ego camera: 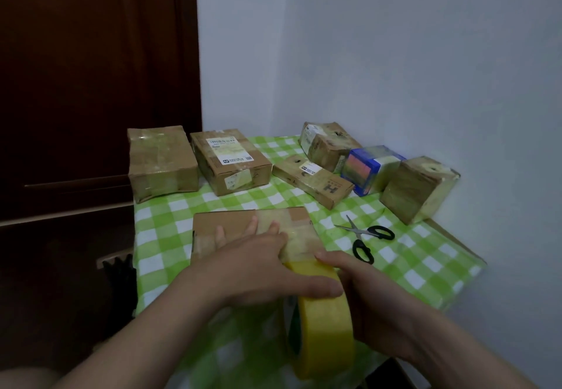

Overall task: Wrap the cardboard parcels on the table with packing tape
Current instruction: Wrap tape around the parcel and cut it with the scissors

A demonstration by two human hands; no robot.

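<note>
Item 1: near parcel [231,221], flat cardboard, closed, contents hidden. It lies on the checked tablecloth [170,236] right in front of you, with a band of clear-yellow tape across its top.

Item 2: tape roll [325,321], yellow, standing on edge at the parcel's near right corner, its strip running up onto the box.

Items 3–8, back row from left to right, all closed with contents unseen:
- taped brown box [161,160]
- labelled box [231,160]
- long slim box [313,180] marked H
- tilted box [327,143] behind the slim one
- blue box [371,169]
- cube-shaped box [419,189] against the wall

Item 9: scissors [365,236], black handles, blades apart, on the cloth to the right of the near parcel.

Your left hand [255,264] lies palm down on the near parcel. Its fingers are straight and pressing the taped top, and its thumb stretches across the roll. Your right hand [374,300] grips the tape roll from the right side with its fingers curled over the rim.
</note>
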